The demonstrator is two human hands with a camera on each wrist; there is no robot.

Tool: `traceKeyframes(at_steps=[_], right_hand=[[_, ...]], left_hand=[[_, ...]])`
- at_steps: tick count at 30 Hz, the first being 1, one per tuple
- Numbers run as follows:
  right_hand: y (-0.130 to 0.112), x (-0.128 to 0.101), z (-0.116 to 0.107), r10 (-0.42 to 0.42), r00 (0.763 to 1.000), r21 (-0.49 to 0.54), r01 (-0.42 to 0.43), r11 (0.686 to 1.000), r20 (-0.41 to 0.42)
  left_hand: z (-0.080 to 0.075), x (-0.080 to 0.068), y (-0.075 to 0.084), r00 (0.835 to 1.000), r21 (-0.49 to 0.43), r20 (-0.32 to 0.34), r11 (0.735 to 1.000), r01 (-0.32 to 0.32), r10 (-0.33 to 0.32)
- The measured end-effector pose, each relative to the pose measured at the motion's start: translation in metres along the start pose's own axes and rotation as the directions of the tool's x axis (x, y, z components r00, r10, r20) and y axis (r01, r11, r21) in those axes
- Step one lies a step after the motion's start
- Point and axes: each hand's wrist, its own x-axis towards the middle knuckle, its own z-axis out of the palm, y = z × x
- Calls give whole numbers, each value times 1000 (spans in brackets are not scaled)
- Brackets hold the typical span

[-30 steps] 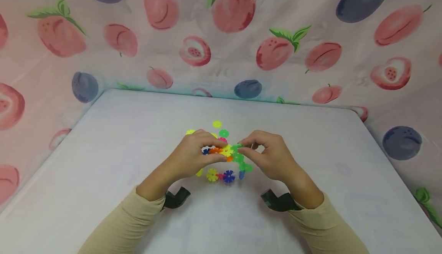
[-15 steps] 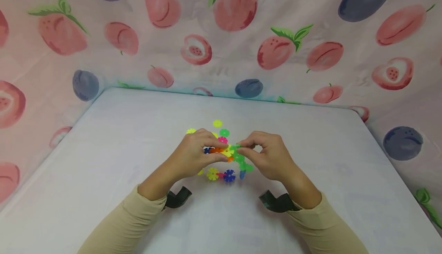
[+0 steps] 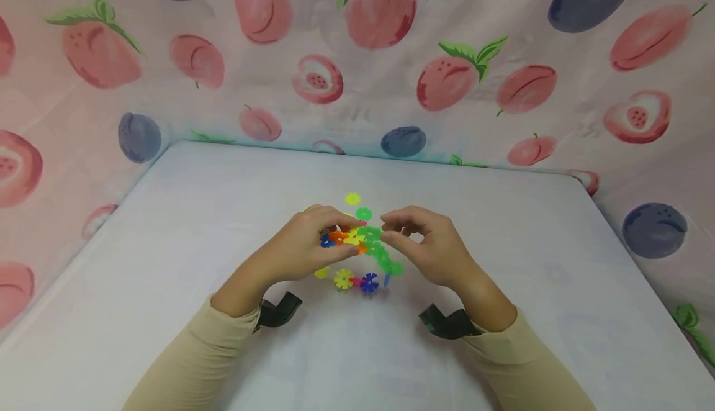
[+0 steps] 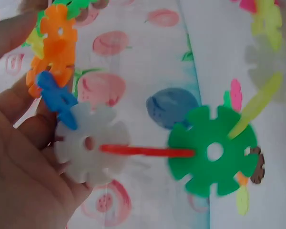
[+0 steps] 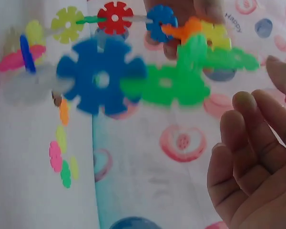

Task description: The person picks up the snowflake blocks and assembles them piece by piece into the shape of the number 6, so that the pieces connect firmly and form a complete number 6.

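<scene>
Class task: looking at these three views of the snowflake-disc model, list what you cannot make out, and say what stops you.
- Head view: how the discs in the model interlock; too small, and the left hand covers part.
- Left wrist view: the orange discs; cut off by the top edge.
- Right wrist view: whether the right hand touches the green discs; blurred.

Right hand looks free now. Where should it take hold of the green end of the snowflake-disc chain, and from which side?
Pinch the flat faces of the outermost green notched plastic disc, coming in from the right with thumb and forefinger. The right hand hovers beside it, apart, while the left hand holds the orange end. The toothed rims would probably slip.
</scene>
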Motion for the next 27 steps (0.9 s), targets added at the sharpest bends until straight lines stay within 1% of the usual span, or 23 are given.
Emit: traceKeyframes(at_steps=[2, 4, 7, 9, 11, 14, 17, 20, 24, 26, 27], right_hand=[[4, 2, -4, 77, 997, 11, -77, 997, -2], [12, 5, -6, 151, 988, -16, -151, 988, 13], [27, 15, -5, 244, 967, -110, -236, 966, 67], [38, 24, -2, 290, 950, -188, -265, 946, 121], [48, 33, 2, 326, 928, -253, -277, 927, 179], [61, 47, 11, 363, 894, -313, -278, 908, 261], [70, 58, 21, 381, 860, -336, -268, 903, 339], [74, 62, 30, 386, 828, -340, -255, 905, 408], [75, 61, 36, 414, 784, -372, -252, 893, 463], [74, 58, 36, 433, 772, -397, -254, 882, 466], [74, 57, 36, 437, 771, -407, -253, 878, 464]], left_hand=[[-4, -1, -2, 1000, -15, 18, 1000, 17, -17], [-8, -1, -4, 999, -31, 36, 999, 30, -29], [-13, -2, -6, 998, -49, 54, 998, 35, -32], [-15, -3, -7, 998, -59, 55, 998, 31, -28], [-17, -4, -8, 998, -67, 55, 998, 20, -16], [-19, -5, -9, 999, -80, 52, 997, 6, -1], [-20, -5, -11, 999, -91, 51, 996, -7, 12], [-20, -6, -12, 998, -100, 50, 995, -20, 26], [-21, -6, -13, 998, -106, 55, 994, -25, 31], [-21, -5, -13, 998, -107, 59, 994, -23, 30], [-21, -5, -13, 998, -107, 61, 994, -23, 29]])
